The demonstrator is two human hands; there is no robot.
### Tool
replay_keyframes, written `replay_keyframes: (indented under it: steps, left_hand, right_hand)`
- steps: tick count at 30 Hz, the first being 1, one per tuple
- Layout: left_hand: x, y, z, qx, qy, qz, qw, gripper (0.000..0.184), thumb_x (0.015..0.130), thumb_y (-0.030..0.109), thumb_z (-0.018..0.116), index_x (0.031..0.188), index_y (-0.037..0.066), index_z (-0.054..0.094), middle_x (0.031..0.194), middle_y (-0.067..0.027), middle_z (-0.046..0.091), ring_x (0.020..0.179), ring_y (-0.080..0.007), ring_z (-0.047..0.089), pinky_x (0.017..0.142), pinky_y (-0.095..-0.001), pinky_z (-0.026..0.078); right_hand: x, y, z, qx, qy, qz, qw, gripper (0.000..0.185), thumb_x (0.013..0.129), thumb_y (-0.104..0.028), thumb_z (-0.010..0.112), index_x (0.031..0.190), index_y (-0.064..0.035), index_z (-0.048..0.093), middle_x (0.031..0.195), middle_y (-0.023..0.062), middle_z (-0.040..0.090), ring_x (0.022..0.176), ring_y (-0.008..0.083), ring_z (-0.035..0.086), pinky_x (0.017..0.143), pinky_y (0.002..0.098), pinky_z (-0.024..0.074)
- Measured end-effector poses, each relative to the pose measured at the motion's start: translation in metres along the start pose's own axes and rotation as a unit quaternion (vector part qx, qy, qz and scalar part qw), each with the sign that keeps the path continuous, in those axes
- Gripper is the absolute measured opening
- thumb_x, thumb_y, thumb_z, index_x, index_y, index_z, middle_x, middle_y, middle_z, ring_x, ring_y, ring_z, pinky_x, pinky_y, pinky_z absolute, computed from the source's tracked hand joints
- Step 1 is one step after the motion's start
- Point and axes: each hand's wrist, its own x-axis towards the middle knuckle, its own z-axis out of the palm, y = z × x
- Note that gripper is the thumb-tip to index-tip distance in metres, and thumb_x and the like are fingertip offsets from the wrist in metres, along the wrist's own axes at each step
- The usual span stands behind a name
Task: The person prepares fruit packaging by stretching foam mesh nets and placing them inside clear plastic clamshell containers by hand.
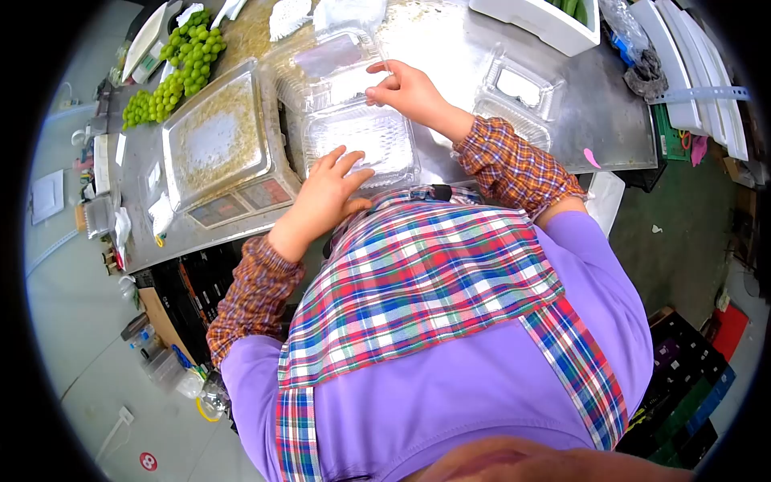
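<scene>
A clear plastic clamshell container point(359, 138) lies on the metal table in front of me, with its lid point(329, 64) folded back on the far side. My left hand point(328, 191) is at the near left of the container's base, fingers spread and fingertips over or on the base. Above the right edge, close to the hinge and lid, is my right hand point(411, 95); its index finger and thumb are apart with nothing visible between them. Whether its fingertips touch the plastic I cannot tell. Checked sleeve covers sit on both forearms.
A large stained clear bin point(221, 145) stands left of the container, with green grapes point(181, 68) behind it. Another clear container point(518, 92) lies to the right. A white box point(546, 24) holding green produce stands at the back. A pink scrap point(591, 157) lies near the right edge.
</scene>
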Motion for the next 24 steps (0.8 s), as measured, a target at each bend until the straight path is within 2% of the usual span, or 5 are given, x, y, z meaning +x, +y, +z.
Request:
replay_keyframes:
  steps: [1,4,10,16,24]
  left_hand:
    - [-0.004,-0.009,0.018,-0.002,0.001,-0.005,1.0,0.039,0.074,0.019,0.074,0.11,0.009,0.063,0.129,-0.0144,0.054,0.122,-0.0411,0.046,0.1,-0.0454,0.041]
    - [0.0,-0.017,0.038,-0.008,0.01,-0.018,1.0,0.026,0.08,0.013,0.067,0.106,0.009,0.064,0.132,-0.0147,0.052,0.123,-0.0414,0.045,0.1,-0.0451,0.04]
    - [0.009,0.0,0.008,0.026,0.012,-0.037,0.999,0.018,0.082,0.008,0.061,0.1,0.004,0.063,0.123,-0.0156,0.059,0.117,-0.039,0.052,0.098,-0.0433,0.043]
    - [0.006,-0.017,0.029,-0.026,0.008,-0.013,1.0,0.014,0.082,0.005,0.057,0.096,0.002,0.06,0.122,-0.0171,0.06,0.114,-0.0401,0.054,0.094,-0.0441,0.046]
    - [0.004,-0.007,0.013,0.005,-0.021,-0.039,0.999,0.03,0.08,0.001,0.051,0.109,0.003,0.059,0.123,-0.0176,0.059,0.114,-0.0391,0.055,0.094,-0.0428,0.047]
  right_hand:
    - [0.003,0.009,0.004,0.028,0.014,-0.001,0.999,0.047,0.085,-0.02,0.069,0.124,-0.0017,0.052,0.073,0.0022,0.065,0.071,0.0097,0.061,0.063,0.0263,0.0478]
    - [0.003,0.009,0.002,-0.154,0.106,-0.021,0.982,0.047,0.085,-0.02,0.07,0.124,-0.0005,0.051,0.073,0.0016,0.062,0.068,0.0087,0.058,0.063,0.0253,0.0475]
    - [0.011,0.006,-0.003,-0.036,0.131,-0.024,0.99,0.051,0.086,-0.022,0.07,0.127,0.0003,0.049,0.078,0.0031,0.064,0.068,0.0092,0.057,0.063,0.0237,0.0474]
    - [0.01,0.018,0.003,-0.157,0.12,0.004,0.98,0.052,0.083,-0.023,0.07,0.125,-0.0011,0.051,0.075,0.0057,0.064,0.066,0.0164,0.061,0.061,0.0293,0.0485]
    - [0.012,0.002,-0.001,-0.149,0.109,-0.011,0.983,0.054,0.084,-0.026,0.067,0.128,-0.0013,0.048,0.079,0.0067,0.065,0.071,0.0239,0.063,0.065,0.0348,0.0498]
